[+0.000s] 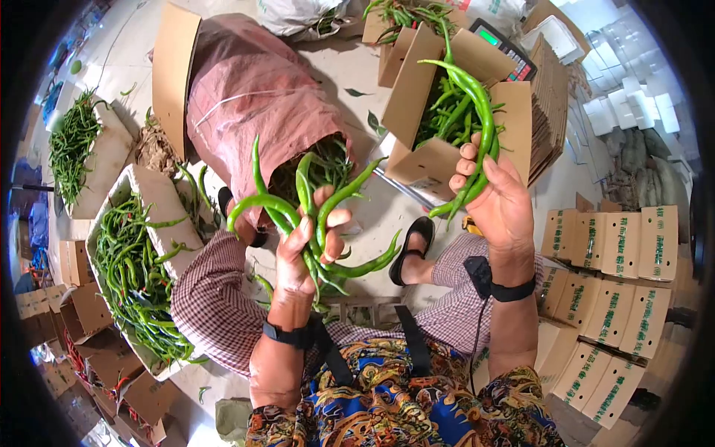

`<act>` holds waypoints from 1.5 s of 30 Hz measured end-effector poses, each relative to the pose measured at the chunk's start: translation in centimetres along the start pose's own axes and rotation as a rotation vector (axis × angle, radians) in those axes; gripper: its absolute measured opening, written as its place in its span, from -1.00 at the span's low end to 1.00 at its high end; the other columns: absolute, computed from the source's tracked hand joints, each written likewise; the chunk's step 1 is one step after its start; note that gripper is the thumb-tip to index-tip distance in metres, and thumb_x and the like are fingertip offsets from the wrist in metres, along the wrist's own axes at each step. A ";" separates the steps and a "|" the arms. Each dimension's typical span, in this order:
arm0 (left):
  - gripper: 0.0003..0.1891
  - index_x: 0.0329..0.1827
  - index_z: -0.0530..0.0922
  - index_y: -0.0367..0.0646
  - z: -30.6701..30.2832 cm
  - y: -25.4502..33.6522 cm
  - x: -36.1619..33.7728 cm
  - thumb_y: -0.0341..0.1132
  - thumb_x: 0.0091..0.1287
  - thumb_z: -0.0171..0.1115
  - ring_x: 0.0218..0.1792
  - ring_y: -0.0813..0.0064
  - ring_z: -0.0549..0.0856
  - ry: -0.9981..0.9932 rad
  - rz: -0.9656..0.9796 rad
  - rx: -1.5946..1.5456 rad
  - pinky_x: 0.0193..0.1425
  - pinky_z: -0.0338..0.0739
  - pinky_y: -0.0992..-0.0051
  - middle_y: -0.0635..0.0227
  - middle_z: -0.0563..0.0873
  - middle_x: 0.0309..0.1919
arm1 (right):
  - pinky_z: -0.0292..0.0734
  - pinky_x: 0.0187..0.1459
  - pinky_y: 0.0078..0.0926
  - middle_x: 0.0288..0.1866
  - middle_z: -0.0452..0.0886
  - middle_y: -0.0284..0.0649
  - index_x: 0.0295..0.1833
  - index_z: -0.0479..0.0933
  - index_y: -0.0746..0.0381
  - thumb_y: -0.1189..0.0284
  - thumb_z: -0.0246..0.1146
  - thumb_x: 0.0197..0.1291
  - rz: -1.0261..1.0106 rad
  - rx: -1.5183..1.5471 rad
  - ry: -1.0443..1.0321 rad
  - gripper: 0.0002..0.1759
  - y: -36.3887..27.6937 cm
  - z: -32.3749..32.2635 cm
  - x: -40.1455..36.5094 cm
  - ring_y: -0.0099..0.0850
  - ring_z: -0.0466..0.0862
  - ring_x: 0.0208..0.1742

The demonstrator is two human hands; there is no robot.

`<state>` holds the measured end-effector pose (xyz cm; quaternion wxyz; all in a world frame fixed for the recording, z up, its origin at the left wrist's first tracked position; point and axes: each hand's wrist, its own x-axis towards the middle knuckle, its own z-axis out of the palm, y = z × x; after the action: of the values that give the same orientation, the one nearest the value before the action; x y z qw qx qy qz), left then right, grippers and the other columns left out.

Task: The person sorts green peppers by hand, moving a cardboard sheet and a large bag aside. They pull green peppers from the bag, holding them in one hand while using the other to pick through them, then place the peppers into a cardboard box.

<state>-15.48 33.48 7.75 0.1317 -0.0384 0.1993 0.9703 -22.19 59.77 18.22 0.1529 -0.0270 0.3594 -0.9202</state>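
Note:
My left hand (302, 249) is closed around a bunch of long green chili peppers (269, 203), whose curved ends spread out on both sides. Raised at the right, my right hand (497, 195) grips a few more long green peppers (477, 93) hanging above and below the fingers. Behind that hand stands an open cardboard box (408, 93) with green peppers (450, 112) inside. A pink woven sack (257, 97) lies beyond my left hand, its mouth toward me and more peppers (316, 175) showing within.
White foam boxes hold piles of peppers (134, 268) at left. A scale display (491, 41) sits behind the cardboard box, beside flattened cardboard (547, 112). Printed cartons (607, 313) are stacked at right. Cardboard boxes (112, 357) stand at lower left.

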 end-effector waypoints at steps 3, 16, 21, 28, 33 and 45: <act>-0.29 0.39 0.23 -0.35 -0.3 -0.1 0.2 -0.14 0.27 0.28 -0.57 0.53 0.57 -0.014 0.005 -0.020 -0.55 0.38 0.64 0.02 0.68 -0.02 | 0.47 0.03 -0.42 0.00 0.52 -0.15 0.24 0.34 0.33 0.49 0.10 0.35 -0.136 -0.213 0.070 -0.62 -1.7 0.3 0.4 -0.44 0.53 -0.06; -0.45 0.32 0.31 -0.25 -0.5 -0.2 -0.3 -0.17 0.36 0.20 -0.61 0.50 0.51 -0.089 -0.018 -0.230 -0.52 0.36 0.57 0.01 0.70 -0.13 | 0.50 -0.15 -0.62 -0.20 0.67 -0.28 0.05 0.57 0.33 0.32 0.18 0.35 0.123 -1.206 0.134 -0.68 2.7 2.4 -0.2 -0.52 0.64 -0.21; -0.53 0.24 0.37 -0.29 0.5 -0.4 -0.5 -0.26 0.35 0.23 -0.44 0.37 0.71 -0.024 -0.037 0.075 -0.31 0.65 0.48 0.02 0.69 -0.15 | 0.52 -0.27 -0.52 -0.33 0.64 -0.26 -0.07 0.58 0.44 0.32 0.15 0.38 0.561 -0.397 -0.069 -0.66 10.0 4.0 1.2 -0.57 0.61 -0.29; -0.59 0.20 0.40 -0.35 0.3 0.4 -0.1 -0.25 0.42 0.12 0.07 0.26 0.66 0.255 0.078 0.252 0.10 0.59 0.39 0.04 0.67 0.01 | 0.40 0.10 -0.29 -0.03 0.61 -0.16 -0.03 0.47 0.28 0.29 0.03 0.44 0.221 -0.207 0.042 -0.73 7.7 1.7 1.9 -0.37 0.56 -0.18; -0.60 0.22 0.40 -0.35 0.1 0.2 -0.2 -0.24 0.46 0.08 -0.56 0.67 0.41 0.288 0.038 0.268 -0.44 0.30 0.68 0.29 0.67 -0.33 | 0.42 -0.03 -0.35 -0.29 0.42 -0.35 -0.05 0.40 0.24 0.23 -0.02 0.47 0.281 0.045 -0.092 -0.72 5.6 0.8 2.0 -0.49 0.46 -0.30; -0.58 0.19 0.47 -0.33 1.0 0.3 -0.7 -0.16 0.46 0.11 -0.58 0.71 0.38 0.164 -0.006 0.536 -0.47 0.27 0.69 0.37 0.61 -0.48 | 0.31 -0.40 -0.66 -0.40 0.41 -0.40 0.07 0.44 0.35 0.25 0.08 0.42 0.281 -0.030 -0.025 -0.64 6.8 -0.5 1.2 -0.63 0.36 -0.46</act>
<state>-14.92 33.43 8.91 0.1236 -0.0814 0.4587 0.8762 -21.59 54.98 13.22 0.2844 0.0099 0.3713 -0.8838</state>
